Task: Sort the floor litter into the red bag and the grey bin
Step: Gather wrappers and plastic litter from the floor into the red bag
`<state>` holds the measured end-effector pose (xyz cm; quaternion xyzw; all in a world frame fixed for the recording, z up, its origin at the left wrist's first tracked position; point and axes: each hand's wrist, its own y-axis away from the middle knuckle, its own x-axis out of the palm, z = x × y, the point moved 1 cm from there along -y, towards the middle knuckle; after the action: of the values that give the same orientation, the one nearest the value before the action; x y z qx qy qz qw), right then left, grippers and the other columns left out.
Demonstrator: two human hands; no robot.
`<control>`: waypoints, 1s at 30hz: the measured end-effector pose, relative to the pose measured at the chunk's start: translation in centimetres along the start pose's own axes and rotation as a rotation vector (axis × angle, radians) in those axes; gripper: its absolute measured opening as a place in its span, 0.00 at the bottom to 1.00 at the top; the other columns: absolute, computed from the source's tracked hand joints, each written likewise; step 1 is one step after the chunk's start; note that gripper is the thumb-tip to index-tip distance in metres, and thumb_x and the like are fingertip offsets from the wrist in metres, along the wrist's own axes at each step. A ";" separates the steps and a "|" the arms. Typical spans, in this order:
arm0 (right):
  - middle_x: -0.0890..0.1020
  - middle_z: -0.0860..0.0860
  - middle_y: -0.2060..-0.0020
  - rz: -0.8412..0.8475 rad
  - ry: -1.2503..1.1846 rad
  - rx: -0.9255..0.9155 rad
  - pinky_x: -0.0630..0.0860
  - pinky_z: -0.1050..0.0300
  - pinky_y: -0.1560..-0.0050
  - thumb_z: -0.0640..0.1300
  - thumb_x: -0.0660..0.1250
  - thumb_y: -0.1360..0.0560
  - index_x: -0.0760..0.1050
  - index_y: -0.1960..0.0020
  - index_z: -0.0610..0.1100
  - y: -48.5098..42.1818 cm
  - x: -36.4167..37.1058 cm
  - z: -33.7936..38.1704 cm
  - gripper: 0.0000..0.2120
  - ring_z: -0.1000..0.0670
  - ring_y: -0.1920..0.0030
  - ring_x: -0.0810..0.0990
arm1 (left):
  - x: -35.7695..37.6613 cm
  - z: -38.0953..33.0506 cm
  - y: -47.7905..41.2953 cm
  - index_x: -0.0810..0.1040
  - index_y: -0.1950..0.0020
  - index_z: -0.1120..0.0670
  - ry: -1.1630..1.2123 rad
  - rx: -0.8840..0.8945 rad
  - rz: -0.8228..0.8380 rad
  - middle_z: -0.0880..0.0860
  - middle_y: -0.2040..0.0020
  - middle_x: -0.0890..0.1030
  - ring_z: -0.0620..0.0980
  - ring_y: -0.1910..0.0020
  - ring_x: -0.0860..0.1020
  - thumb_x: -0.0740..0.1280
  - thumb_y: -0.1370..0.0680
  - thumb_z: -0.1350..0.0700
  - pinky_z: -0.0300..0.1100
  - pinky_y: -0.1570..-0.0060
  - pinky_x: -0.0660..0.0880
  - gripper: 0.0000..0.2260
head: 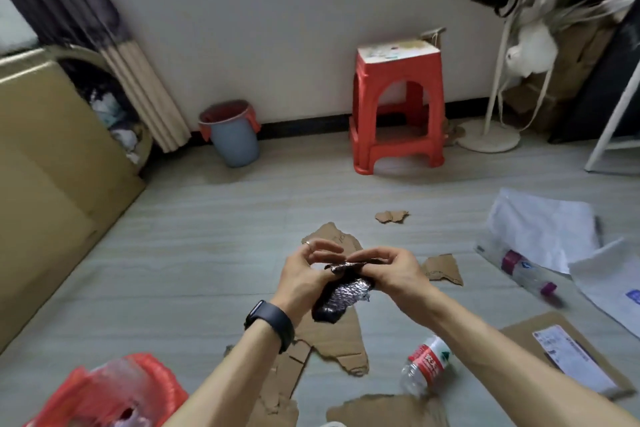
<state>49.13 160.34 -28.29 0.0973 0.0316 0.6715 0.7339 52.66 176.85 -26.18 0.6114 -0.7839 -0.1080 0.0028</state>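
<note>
Foil wrapper (341, 300): silvery-black, crinkled, irregular in shape; held above the floor (173, 253) between both hands; left hand (303, 276) and right hand (393, 270) close together, fingertips pinching its upper edge. Torn brown cardboard (341, 340) lies flat directly beneath; clear plastic bottle (427, 366) on its side under the right forearm; red bag (114, 388), thin and glossy, lower left; grey bin (237, 139), round, by the far wall.

Bare floor (207, 236) runs open to the grey bin (232, 135) at the wall (277, 28), between the big cardboard box (52, 184) on the left and the red stool (398, 114) on the right. On the near floor, torn cardboard (339, 340) and a bottle (429, 367) lie right of the red bag (114, 392).
</note>
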 end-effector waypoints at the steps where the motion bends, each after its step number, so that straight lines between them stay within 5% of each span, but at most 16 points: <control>1: 0.87 0.42 0.59 -0.012 0.026 -0.028 0.81 0.50 0.52 0.29 0.70 0.28 0.86 0.59 0.43 0.7 0.2 0.5 0.11 0.44 0.57 0.85 | -0.1 -0.1 0.5 0.81 0.58 0.55 0.007 -0.013 -0.008 0.57 0.56 0.85 0.54 0.58 0.84 0.72 0.30 0.72 0.45 0.59 0.81 0.12; 7: 0.87 0.57 0.60 -0.055 0.442 -0.386 0.82 0.63 0.54 0.30 0.72 0.30 0.87 0.58 0.50 4.1 3.6 3.0 0.15 0.58 0.57 0.85 | -2.9 -1.3 5.3 0.80 0.52 0.60 0.489 -0.346 0.009 0.61 0.56 0.81 0.56 0.63 0.80 0.65 0.23 0.64 0.44 0.64 0.78 0.05; 9: 0.87 0.57 0.57 0.035 0.524 -0.466 0.82 0.63 0.53 0.28 0.71 0.31 0.87 0.57 0.48 4.7 5.4 3.4 0.16 0.59 0.56 0.85 | -4.7 -1.0 6.5 0.79 0.45 0.61 0.470 -0.350 0.010 0.61 0.54 0.82 0.55 0.62 0.82 0.67 0.23 0.65 0.43 0.65 0.80 0.08; 12: 0.86 0.56 0.54 0.235 0.537 -0.350 0.82 0.63 0.53 0.25 0.67 0.32 0.87 0.58 0.48 4.9 8.7 3.8 0.20 0.60 0.57 0.85 | -8.4 0.3 8.0 0.80 0.43 0.62 0.376 -0.271 -0.047 0.64 0.49 0.83 0.58 0.56 0.83 0.65 0.26 0.74 0.45 0.60 0.82 0.15; 17: 0.87 0.57 0.58 0.592 0.778 -0.132 0.82 0.61 0.51 0.44 0.75 0.29 0.87 0.53 0.53 4.4 13.9 3.3 0.07 0.58 0.57 0.86 | -16.9 3.4 11.4 0.82 0.53 0.57 -0.001 -0.120 -0.302 0.54 0.58 0.84 0.46 0.61 0.83 0.68 0.29 0.73 0.35 0.59 0.78 0.13; 20: 0.87 0.57 0.56 0.668 0.938 -0.157 0.82 0.62 0.53 0.52 0.72 0.27 0.83 0.48 0.55 4.4 17.6 1.7 0.08 0.62 0.57 0.84 | -23.4 6.1 14.7 0.83 0.57 0.48 -0.275 -0.122 -0.528 0.48 0.58 0.85 0.46 0.54 0.83 0.70 0.31 0.67 0.38 0.49 0.79 0.13; 23: 0.86 0.58 0.50 0.701 1.095 -0.247 0.80 0.60 0.47 0.57 0.68 0.26 0.83 0.46 0.55 3.8 21.3 -1.2 0.12 0.62 0.52 0.83 | -28.8 8.7 18.5 0.82 0.64 0.40 -0.510 -0.165 -0.732 0.39 0.62 0.84 0.37 0.57 0.82 0.70 0.31 0.62 0.29 0.54 0.75 0.15; 25: 0.85 0.56 0.45 0.726 1.191 -0.315 0.78 0.59 0.43 0.58 0.65 0.26 0.81 0.43 0.54 3.6 23.6 -3.4 0.15 0.59 0.46 0.82 | -30.8 10.0 20.6 0.83 0.63 0.40 -0.638 -0.207 -0.814 0.38 0.61 0.83 0.36 0.57 0.80 0.70 0.31 0.62 0.23 0.57 0.70 0.14; 30: 0.77 0.56 0.35 0.797 1.268 -0.417 0.72 0.54 0.35 0.63 0.60 0.24 0.74 0.34 0.55 4.3 27.5 -9.2 0.23 0.51 0.34 0.73 | -31.7 15.1 22.2 0.83 0.51 0.41 -0.910 -0.328 -0.744 0.41 0.50 0.84 0.45 0.50 0.82 0.65 0.27 0.59 0.35 0.51 0.75 0.14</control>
<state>45.92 188.83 -34.14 -0.4416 0.2809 0.8040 0.2821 37.34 214.81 -33.06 0.7282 -0.4137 -0.4714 -0.2764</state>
